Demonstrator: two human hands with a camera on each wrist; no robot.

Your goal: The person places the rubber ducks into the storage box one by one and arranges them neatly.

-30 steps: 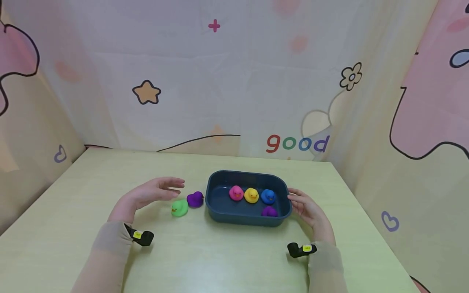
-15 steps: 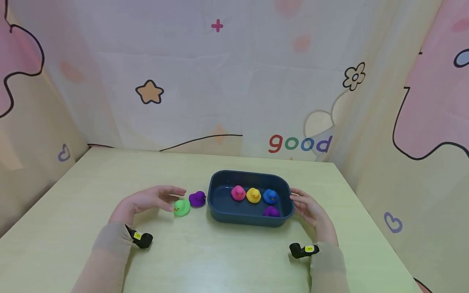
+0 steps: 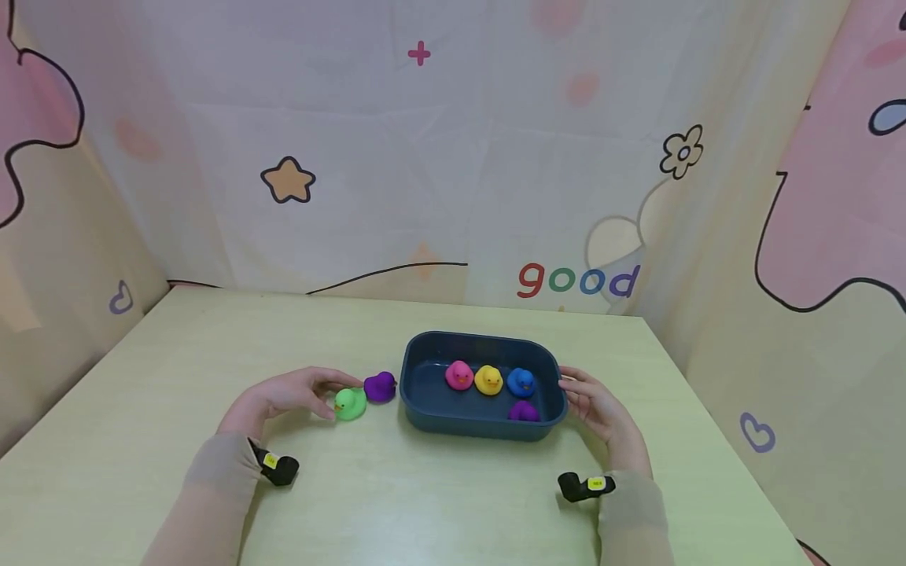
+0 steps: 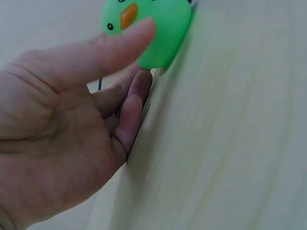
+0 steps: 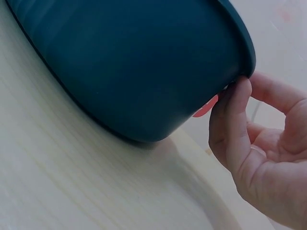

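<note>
In the head view my left hand (image 3: pixel 300 392) is at a green rubber duck (image 3: pixel 350 404) on the table, left of a dark blue tray (image 3: pixel 467 425). Its thumb lies across the near side of the duck and its fingers reach round behind, as the left wrist view shows; how firmly they pinch is hard to see. Just right of the green duck sits a purple rubber duck (image 3: pixel 380 387). My right hand (image 3: pixel 598 409) touches the tray's right end below the rim with extended fingertips. Inside the tray are pink (image 3: pixel 459 376), yellow (image 3: pixel 488 380), blue (image 3: pixel 521 383) and purple ducks (image 3: pixel 524 411).
The pale wooden table (image 3: pixel 425 503) extends in front of the tray and to both sides. A printed cloth (image 3: pixel 368 157) hangs behind it and along the left and right. Each wrist carries a small black camera.
My left hand has come down and forward onto the green duck, its thumb and fingers now around it. The right hand stays at the tray's end. The ducks and tray have not moved.
</note>
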